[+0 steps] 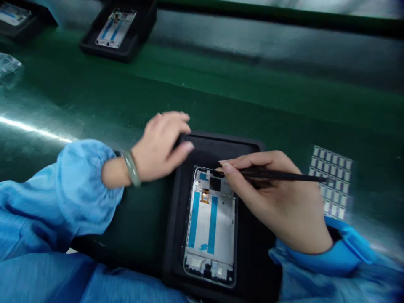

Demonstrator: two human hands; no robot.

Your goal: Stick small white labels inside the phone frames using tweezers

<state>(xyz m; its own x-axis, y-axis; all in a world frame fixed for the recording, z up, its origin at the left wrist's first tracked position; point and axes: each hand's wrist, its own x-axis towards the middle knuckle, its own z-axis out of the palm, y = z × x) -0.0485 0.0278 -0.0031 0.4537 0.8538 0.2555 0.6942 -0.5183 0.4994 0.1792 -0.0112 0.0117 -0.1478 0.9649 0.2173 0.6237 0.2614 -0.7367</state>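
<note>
My right hand (280, 198) is closed around black tweezers (284, 174), their tip end over the upper edge of a phone frame (225, 227). The frame lies face down in a black tray (176, 252), showing a silvery inside with two blue strips and a small orange flex cable (205, 196). My left hand (160, 145), slightly blurred, hovers at the tray's upper left corner. Its fingers are loosely curved with the thumb apart, and nothing shows in them. I cannot tell whether it touches the tray.
Right of the tray lies a sheet of small pale rectangular pieces (331, 179), partly behind my right hand. Farther back, another black tray (104, 51) holds a similar phone frame (116, 29). At the left are a third tray (34, 27) and clear plastic (9, 65) on the green bench (142, 97).
</note>
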